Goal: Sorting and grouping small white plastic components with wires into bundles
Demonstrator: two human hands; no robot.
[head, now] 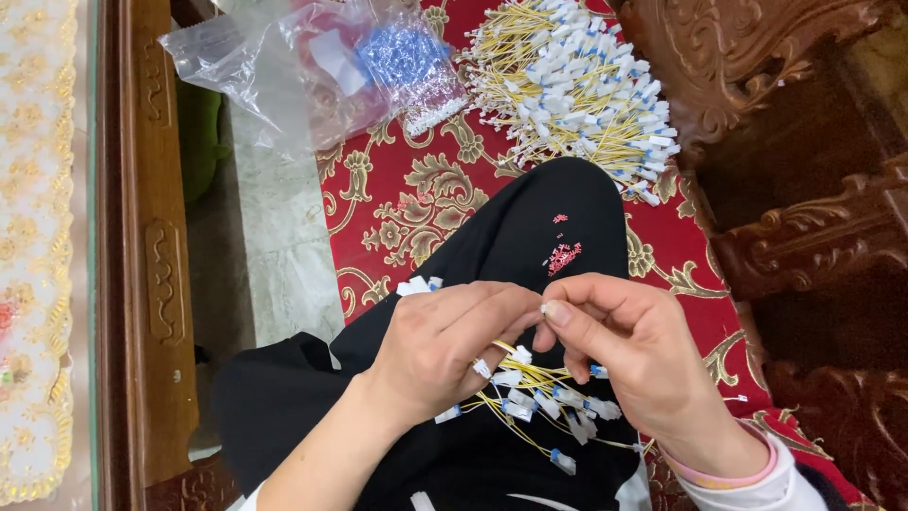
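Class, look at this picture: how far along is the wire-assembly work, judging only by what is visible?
Seemingly done: a large heap of yellow wires with white connectors lies on the red patterned cushion. In hand: the left hand and right hand pinch a tiny piece together. Left: a small bunch of yellow wires and small red parts on the lap.

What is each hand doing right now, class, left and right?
Left hand: closed, holding a bundle of yellow wires with white connectors.
Right hand: fingertips pinched on something tiny; what it is cannot be told.
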